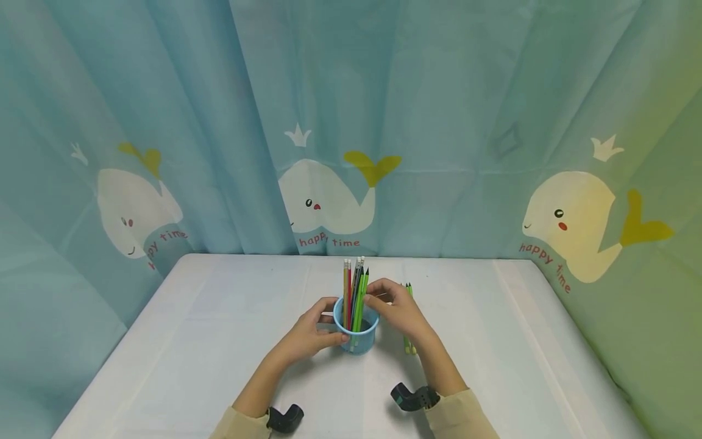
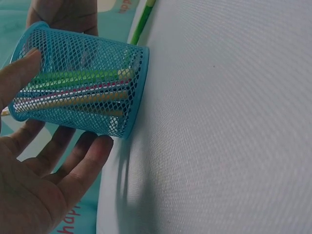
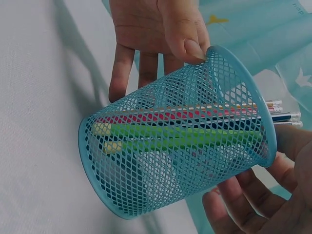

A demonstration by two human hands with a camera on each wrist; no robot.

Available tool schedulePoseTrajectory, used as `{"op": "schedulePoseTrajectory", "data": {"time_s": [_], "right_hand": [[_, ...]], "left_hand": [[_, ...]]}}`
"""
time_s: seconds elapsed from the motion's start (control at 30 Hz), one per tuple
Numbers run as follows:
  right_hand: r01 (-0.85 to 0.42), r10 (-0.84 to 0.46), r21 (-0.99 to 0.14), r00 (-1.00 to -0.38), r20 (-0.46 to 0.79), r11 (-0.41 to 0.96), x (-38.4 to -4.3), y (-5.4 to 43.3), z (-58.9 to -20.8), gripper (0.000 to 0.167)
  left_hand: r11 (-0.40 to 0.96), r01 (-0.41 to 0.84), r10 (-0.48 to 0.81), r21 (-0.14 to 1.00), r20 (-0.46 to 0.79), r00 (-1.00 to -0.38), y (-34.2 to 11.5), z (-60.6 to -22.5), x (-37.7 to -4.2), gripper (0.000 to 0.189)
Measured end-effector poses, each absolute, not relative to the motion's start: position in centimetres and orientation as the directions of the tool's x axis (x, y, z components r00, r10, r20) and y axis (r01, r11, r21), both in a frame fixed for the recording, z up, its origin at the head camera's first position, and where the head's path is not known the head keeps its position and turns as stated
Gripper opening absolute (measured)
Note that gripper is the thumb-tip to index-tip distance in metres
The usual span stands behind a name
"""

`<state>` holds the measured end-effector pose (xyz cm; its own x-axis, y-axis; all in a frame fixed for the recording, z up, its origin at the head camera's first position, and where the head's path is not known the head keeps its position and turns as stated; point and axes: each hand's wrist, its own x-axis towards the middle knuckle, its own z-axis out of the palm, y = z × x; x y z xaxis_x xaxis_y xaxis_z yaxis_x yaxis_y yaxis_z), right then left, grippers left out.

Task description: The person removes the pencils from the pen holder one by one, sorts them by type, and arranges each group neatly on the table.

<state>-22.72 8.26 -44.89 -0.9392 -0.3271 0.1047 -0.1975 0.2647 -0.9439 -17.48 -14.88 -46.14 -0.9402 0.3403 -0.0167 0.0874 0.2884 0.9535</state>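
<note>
A light-blue mesh pencil cup stands on the white table in front of me. Several pencils lean inside it: green ones, a red one, and dark and yellowish ones with white-tipped ends. My left hand grips the cup from the left, thumb near the front of the rim and fingers around the far side. At the right side of the rim, my right hand pinches the green pencils between thumb and forefinger; its other fingers curl beside the mesh in the right wrist view.
More green pencils lie on the table just right of the cup, partly behind my right forearm. The white table spreads to both sides. A blue curtain with whale prints hangs along its back and sides.
</note>
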Motion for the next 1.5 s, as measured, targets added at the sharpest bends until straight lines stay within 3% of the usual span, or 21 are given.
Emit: {"op": "schedulePoseTrajectory", "data": {"time_s": [0.6,0.9,1.5], "right_hand": [[-0.196,-0.298,-0.956,-0.946,0.126,0.219,-22.7,9.6,-43.9,0.016],[-0.177,-0.266,-0.967,-0.956,0.124,0.184,-22.6,11.1,-42.4,0.024],[-0.118,-0.262,-0.986,-0.954,0.145,-0.115,-22.8,13.1,-41.2,0.035]], "left_hand": [[0.295,0.107,0.344,0.950,-0.001,-0.939,-14.9,-46.7,-17.5,0.070],[0.297,0.099,0.342,0.950,-0.009,-0.940,-14.8,-46.5,-17.5,0.070],[0.293,0.096,0.344,0.951,-0.012,-0.939,-14.8,-46.3,-17.4,0.070]]}}
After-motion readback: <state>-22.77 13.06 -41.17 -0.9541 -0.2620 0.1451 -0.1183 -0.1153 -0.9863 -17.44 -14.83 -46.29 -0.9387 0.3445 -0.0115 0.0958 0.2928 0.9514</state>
